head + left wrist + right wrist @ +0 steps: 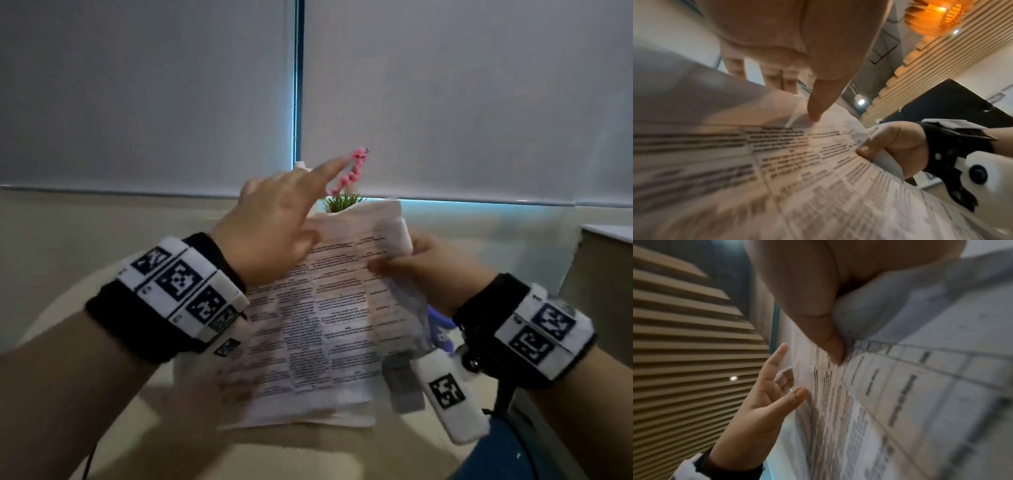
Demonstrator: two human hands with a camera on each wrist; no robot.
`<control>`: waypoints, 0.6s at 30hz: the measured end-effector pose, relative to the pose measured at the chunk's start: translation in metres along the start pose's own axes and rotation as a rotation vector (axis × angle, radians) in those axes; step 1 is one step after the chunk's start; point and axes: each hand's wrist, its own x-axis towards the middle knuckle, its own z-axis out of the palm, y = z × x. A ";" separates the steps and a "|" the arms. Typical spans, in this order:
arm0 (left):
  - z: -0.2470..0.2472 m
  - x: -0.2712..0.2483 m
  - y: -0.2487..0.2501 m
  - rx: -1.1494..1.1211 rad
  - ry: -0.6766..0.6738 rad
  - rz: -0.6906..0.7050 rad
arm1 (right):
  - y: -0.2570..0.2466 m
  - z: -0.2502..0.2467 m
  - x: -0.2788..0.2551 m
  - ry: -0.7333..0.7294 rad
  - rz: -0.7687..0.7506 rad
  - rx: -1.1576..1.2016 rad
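Observation:
I hold a creased printed leaflet upright in front of me over a pale table. My left hand is at its upper left corner. The thumb tip presses on the printed face, the index finger points straight out, and the other straight fingers lie behind the edge. My right hand pinches the right edge, thumb on the front and fingers behind. In the right wrist view the leaflet fills the right side, with the spread left hand beside it.
A small plant with a pink flower sprig and green tufts stands behind the leaflet's top. A grey-and-white box and something purple lie under my right wrist. Drawn blinds close the back; a ledge sits far right.

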 end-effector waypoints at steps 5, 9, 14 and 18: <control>0.014 -0.028 -0.027 -0.154 0.415 -0.295 | -0.004 -0.002 -0.018 0.299 -0.251 0.300; 0.027 -0.031 -0.028 -0.927 0.480 -0.687 | 0.006 0.008 -0.023 0.466 -0.415 0.674; 0.028 -0.016 -0.016 -1.541 0.493 -0.678 | 0.029 0.026 -0.032 0.269 -0.330 0.789; 0.025 -0.028 -0.030 -1.329 0.548 -0.581 | 0.046 0.004 -0.040 0.294 -0.220 0.704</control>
